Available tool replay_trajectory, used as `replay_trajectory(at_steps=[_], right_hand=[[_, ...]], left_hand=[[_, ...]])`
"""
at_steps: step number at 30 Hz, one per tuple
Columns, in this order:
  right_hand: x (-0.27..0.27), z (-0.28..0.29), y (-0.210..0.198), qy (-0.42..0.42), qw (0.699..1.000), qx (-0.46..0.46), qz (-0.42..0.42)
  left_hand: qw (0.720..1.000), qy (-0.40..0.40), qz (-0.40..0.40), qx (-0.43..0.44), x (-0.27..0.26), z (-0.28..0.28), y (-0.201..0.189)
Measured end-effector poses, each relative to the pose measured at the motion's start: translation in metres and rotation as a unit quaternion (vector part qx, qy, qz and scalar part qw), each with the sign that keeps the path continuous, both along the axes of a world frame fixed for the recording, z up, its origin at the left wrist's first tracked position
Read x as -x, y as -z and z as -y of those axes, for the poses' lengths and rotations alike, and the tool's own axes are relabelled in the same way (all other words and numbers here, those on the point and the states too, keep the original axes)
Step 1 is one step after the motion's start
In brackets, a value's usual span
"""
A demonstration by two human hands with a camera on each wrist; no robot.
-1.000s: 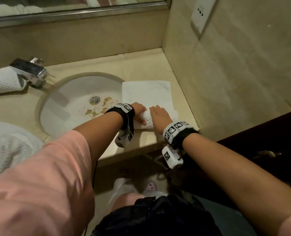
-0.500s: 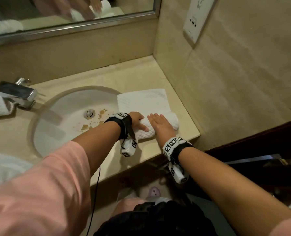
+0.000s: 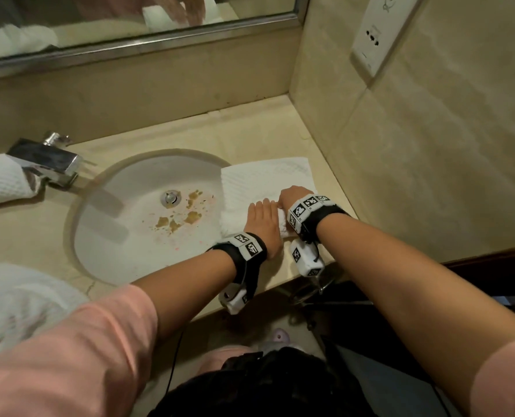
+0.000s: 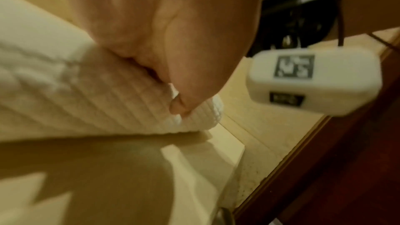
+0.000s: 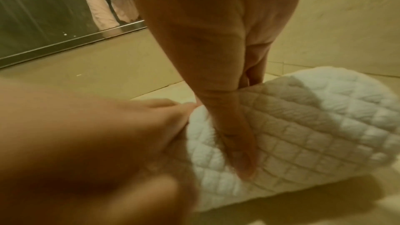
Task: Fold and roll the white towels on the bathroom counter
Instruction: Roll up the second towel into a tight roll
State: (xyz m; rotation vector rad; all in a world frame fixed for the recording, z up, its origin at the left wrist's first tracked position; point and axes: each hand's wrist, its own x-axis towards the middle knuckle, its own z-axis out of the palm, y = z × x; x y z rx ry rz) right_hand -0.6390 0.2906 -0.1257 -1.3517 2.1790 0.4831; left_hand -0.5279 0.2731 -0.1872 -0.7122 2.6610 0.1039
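Three white towels on the beige counter (image 3: 250, 127): one half-rolled waffle towel (image 3: 265, 179) right of the sink (image 3: 124, 236), gripped by the left hand (image 3: 263, 225) and right hand (image 3: 292, 195), fingers curled over the roll; one rolled towel (image 3: 0, 182) at left; one loose towel (image 3: 15, 302) lower left.

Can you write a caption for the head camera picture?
Both hands, left hand and right hand, roll a white towel beside the sink.

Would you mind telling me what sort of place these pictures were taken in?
Most likely a hotel-style bathroom: an oval sink set into a beige stone counter, a chrome faucet, and a wall mirror above, with white towels lying about.
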Motion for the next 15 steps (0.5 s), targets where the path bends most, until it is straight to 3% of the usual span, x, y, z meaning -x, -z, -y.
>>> replay_trajectory(at_steps=[4, 8, 12, 15], right_hand=[[0.003, 0.014, -0.005, 0.007, 1.000, -0.030, 0.001], [0.008, 0.022, 0.006, 0.007, 0.998, -0.054, 0.012], [-0.003, 0.009, 0.018, 0.007, 0.999, 0.018, 0.043], [-0.002, -0.008, 0.025, -0.041, 0.993, 0.111, -0.009]], left_hand=[[0.999, 0.002, -0.018, 0.048, 0.006, 0.001, 0.001], [0.998, 0.012, -0.060, -0.019, 0.009, 0.022, 0.002], [0.997, 0.008, -0.055, -0.053, 0.014, 0.039, 0.005], [0.994, 0.008, -0.054, -0.095, 0.017, 0.057, 0.007]])
